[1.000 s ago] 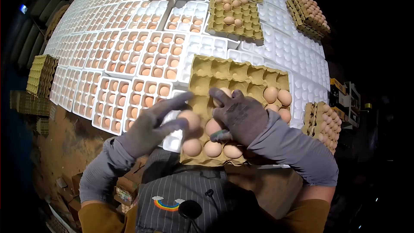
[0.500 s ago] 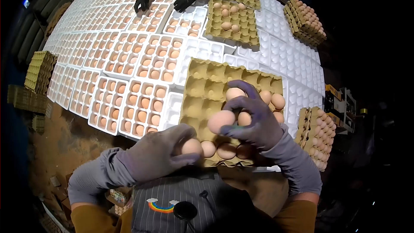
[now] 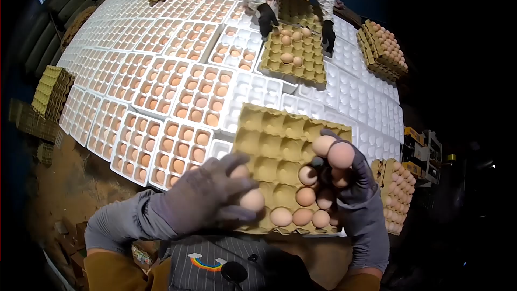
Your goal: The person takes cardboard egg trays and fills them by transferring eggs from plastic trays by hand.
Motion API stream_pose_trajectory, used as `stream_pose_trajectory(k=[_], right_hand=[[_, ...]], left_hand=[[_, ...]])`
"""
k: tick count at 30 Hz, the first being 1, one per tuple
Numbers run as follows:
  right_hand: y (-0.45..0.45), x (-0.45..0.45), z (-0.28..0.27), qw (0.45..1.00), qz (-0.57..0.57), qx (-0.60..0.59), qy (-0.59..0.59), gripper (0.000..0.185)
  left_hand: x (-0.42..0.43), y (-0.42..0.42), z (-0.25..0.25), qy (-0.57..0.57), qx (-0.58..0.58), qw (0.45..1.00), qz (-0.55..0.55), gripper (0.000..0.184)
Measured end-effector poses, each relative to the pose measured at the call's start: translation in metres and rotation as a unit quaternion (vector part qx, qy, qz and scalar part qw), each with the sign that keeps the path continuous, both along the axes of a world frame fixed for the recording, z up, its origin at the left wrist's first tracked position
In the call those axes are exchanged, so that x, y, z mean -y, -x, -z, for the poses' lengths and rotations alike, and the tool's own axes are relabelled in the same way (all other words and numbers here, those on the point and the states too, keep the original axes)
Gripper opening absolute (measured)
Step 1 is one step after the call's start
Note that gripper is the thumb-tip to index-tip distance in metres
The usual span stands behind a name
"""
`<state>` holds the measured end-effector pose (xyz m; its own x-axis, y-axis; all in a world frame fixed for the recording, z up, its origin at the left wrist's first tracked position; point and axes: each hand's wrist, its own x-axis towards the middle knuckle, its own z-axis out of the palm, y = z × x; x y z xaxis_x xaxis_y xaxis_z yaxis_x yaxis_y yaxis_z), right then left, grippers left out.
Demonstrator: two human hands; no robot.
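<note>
My left hand (image 3: 202, 199), in a greyish-purple glove, curls around two eggs; one pale egg (image 3: 251, 200) shows at the fingertips. It hovers at the left near corner of a brown pulp egg tray (image 3: 269, 143). On the right side of that tray, my right hand (image 3: 358, 178) is closed on eggs, its palm side turned up. A pinkish egg (image 3: 341, 155) and a lighter egg (image 3: 325, 145) show in its grip. Below and beside it, several eggs such as this brown egg (image 3: 305, 196) sit in the tray's cups. The left cups hold none.
White foam trays (image 3: 200, 94) filled with eggs cover the left of the table; white trays (image 3: 371, 102) without eggs lie right. Stacked egg trays (image 3: 398, 194) stand at right. Across the table, a co-worker's black-gloved hands (image 3: 266, 20) hold another pulp tray (image 3: 293, 67).
My right hand has moved right and turned, now showing two eggs. My left hand now has two eggs visible. The co-worker's hands have shifted from the white trays to the far pulp tray.
</note>
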<state>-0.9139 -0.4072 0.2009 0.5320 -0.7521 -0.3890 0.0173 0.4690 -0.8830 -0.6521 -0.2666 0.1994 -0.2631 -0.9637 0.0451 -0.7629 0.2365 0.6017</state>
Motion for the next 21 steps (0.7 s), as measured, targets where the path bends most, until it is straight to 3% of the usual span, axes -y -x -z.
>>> stream_pose_trajectory(k=[2,5,7,9,10,14,18,21], right_hand=[[-0.003,0.031,0.008,0.998,-0.021,-0.015,0.056,0.082],[-0.047,0.09,0.02,0.944,-0.046,-0.128,0.3,0.051],[-0.085,0.132,0.035,0.906,-0.091,-0.234,0.34,0.044],[-0.123,0.162,0.065,0.806,-0.121,-0.333,0.474,0.045],[-0.138,0.182,0.089,0.78,-0.138,-0.392,0.469,0.049],[-0.184,0.224,0.153,0.61,-0.244,-0.594,0.464,0.06],[-0.205,0.242,0.185,0.56,-0.311,-0.655,0.401,0.064],[-0.214,0.241,0.193,0.604,-0.314,-0.617,0.396,0.051]], left_hand=[[0.022,-0.046,0.009,0.035,-0.039,0.995,-0.082,0.045],[0.084,-0.111,0.061,0.046,0.012,0.977,-0.206,0.045],[0.134,-0.139,0.103,0.085,0.028,0.974,-0.209,0.045],[0.18,-0.148,0.142,0.094,0.067,0.972,-0.207,0.032],[0.203,-0.151,0.161,0.038,0.075,0.976,-0.199,0.028],[0.26,-0.149,0.245,0.091,0.133,0.973,-0.165,0.018],[0.278,-0.137,0.242,0.023,0.12,0.976,-0.181,0.036],[0.281,-0.151,0.239,0.048,0.052,0.97,-0.232,0.038]])
